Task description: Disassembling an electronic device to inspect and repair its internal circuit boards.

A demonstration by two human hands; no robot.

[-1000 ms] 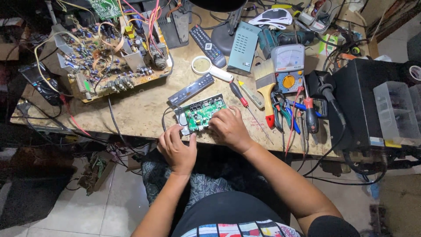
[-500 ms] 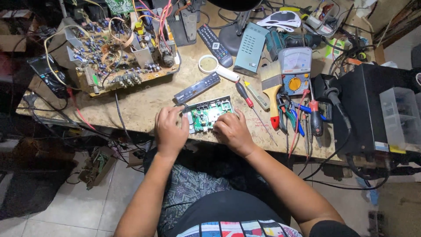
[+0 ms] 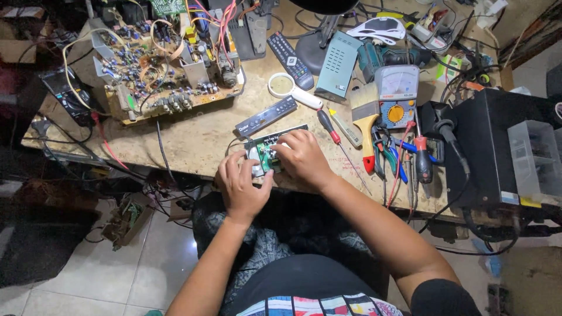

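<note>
Near front edge of bench [image 3: 193,143]: left hand [image 3: 240,186] pinches left end of small board [image 3: 266,153], apparently steadying it. Right hand [image 3: 301,157] covers its right half, fingers curled on it, grip closed. Screwdriver [image 3: 329,127] just right; meter [image 3: 396,89] toward back-right corner.

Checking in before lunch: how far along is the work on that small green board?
Done: the small green circuit board sits bare at the bench edge. In hand: left hand and right hand both grip it. Left: red-handled screwdriver lies unused; no cover is on.
</note>
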